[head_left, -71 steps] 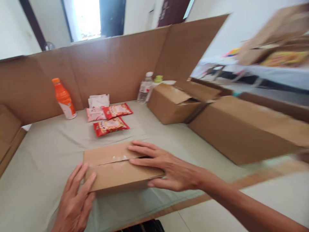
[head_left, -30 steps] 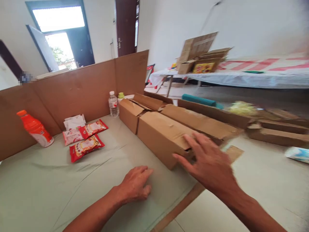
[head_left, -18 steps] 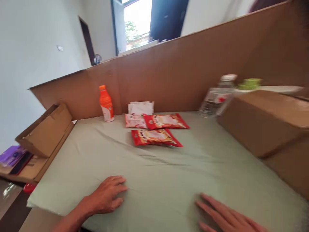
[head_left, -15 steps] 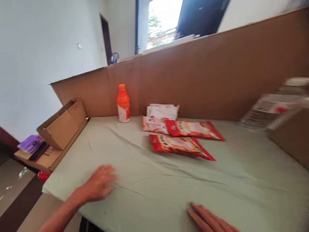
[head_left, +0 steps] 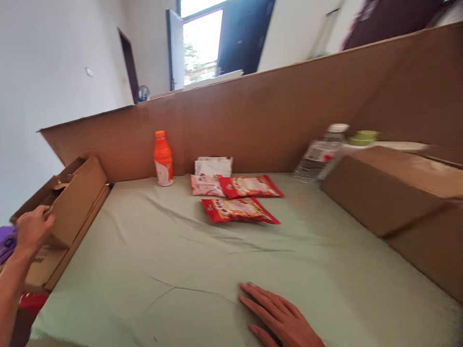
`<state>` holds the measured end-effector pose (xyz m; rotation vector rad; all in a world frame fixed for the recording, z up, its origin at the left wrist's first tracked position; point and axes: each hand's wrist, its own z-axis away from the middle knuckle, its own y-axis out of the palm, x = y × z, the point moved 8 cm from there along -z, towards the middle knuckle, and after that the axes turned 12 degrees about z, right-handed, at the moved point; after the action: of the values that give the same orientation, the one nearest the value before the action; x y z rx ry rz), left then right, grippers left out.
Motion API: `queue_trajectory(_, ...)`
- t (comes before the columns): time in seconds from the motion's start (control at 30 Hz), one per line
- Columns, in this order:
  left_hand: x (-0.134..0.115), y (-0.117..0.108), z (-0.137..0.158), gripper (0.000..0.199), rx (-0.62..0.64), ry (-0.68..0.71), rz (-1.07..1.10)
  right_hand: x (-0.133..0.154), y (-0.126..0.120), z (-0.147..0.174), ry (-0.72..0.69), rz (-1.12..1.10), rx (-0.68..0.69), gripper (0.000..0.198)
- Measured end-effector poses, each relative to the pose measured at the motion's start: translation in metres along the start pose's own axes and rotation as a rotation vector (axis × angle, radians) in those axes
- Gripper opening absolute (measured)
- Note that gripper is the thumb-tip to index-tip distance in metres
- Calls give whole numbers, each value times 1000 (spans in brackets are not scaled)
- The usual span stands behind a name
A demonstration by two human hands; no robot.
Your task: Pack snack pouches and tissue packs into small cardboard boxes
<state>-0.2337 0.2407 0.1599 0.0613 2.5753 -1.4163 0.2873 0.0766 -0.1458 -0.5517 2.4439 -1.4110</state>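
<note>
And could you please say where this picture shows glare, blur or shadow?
In the head view, daylight washes out the doorway; the clear bottle looks blurred and slanted, the orange bottle crisper; a faint shadow lies beside the right hand on the cloth.

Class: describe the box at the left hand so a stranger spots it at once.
Follow the long cardboard wall behind the green cloth to its left end. Beyond the cloth's edge, a narrow box sits on a flatter carton. Unlike that carton, it is open-topped, with the left hand at its rim.
</note>
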Motion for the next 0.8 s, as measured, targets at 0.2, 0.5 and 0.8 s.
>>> queue_trajectory(0.2, -75, 8, 96, 19, -54, 655, 329, 6, -23, -26, 87, -106, 155, 40)
queue_trajectory(0.5, -227, 29, 178, 25, 265, 1013, 614, -62, -25, -30, 257, -248, 116, 36)
queue_trajectory(0.8, -223, 50, 164, 29, 252, 938, 683, -155, -2, -161, 366, 115, 168, 57)
